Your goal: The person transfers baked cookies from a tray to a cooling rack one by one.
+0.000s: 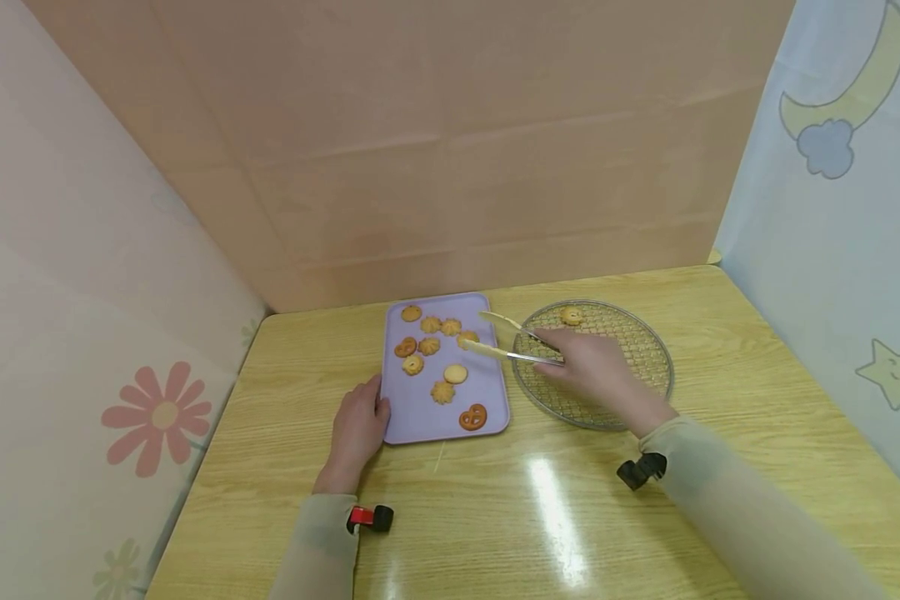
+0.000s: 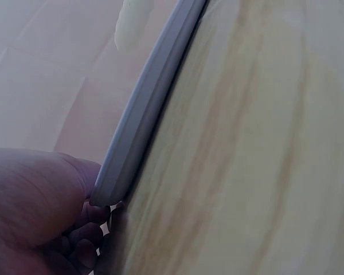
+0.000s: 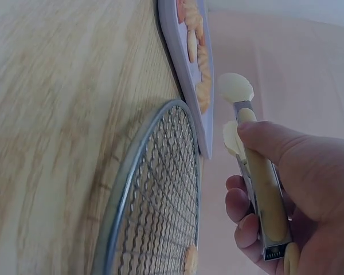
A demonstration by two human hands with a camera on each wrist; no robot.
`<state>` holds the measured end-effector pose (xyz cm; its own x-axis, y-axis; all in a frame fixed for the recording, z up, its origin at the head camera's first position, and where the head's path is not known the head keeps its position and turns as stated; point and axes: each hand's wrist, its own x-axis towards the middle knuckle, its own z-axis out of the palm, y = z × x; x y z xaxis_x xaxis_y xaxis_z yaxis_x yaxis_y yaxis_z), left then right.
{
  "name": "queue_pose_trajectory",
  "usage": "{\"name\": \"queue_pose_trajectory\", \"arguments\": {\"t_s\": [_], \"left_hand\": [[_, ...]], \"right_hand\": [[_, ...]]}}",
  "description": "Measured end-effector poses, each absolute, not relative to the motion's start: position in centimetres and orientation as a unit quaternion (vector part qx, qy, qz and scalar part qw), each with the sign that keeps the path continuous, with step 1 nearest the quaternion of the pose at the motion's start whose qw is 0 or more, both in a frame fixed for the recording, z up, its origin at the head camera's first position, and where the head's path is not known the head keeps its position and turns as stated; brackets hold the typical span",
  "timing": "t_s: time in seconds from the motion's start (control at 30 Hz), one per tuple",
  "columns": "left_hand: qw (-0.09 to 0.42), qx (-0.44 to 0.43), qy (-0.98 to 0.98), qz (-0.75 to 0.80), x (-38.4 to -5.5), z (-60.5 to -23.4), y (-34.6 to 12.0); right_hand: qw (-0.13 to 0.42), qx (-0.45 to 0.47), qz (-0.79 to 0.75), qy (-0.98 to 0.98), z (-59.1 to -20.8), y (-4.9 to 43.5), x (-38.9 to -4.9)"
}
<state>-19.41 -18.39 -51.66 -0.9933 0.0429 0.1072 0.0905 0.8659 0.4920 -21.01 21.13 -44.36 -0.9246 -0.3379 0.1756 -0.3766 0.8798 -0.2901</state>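
Observation:
My left hand (image 1: 360, 421) holds the left edge of a lilac tray (image 1: 412, 414); in the left wrist view the thumb is at the rim and the fingers are curled by its underside. Several cookies lie on the tray, among them a pretzel (image 1: 473, 417), a smooth round cookie (image 1: 455, 373) and a flower-shaped cookie (image 1: 442, 392). My right hand (image 1: 592, 362) grips metal tongs (image 3: 266, 200) with cream tips. The tongs' arms stand apart over the tray's right side, one tip close to a cookie (image 1: 467, 337); whether they touch cannot be told. Nothing shows between the tips.
A round wire rack (image 1: 645, 350) sits right of the tray, partly under my right hand. One cookie (image 1: 572, 316) lies near its far rim. The wooden table (image 1: 480, 517) meets a brown sheet (image 1: 450, 183) behind, with patterned sheets on both sides.

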Motion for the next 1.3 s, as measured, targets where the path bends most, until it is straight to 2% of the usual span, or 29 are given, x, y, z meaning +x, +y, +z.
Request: {"name": "queue_pose_trajectory", "arguments": {"t_s": [0.7,1.3], "left_hand": [[0.049,-0.038,-0.966,-0.250,-19.2,-51.3,-18.3],[0.037,-0.030,-0.968,-0.248,-19.3,-51.3,-18.2]], "right_hand": [[0.022,0.189,0.139,-0.972,-44.4,19.0,-22.3],[0.021,0.208,0.106,-0.972,-43.4,18.3,-23.2]]}}
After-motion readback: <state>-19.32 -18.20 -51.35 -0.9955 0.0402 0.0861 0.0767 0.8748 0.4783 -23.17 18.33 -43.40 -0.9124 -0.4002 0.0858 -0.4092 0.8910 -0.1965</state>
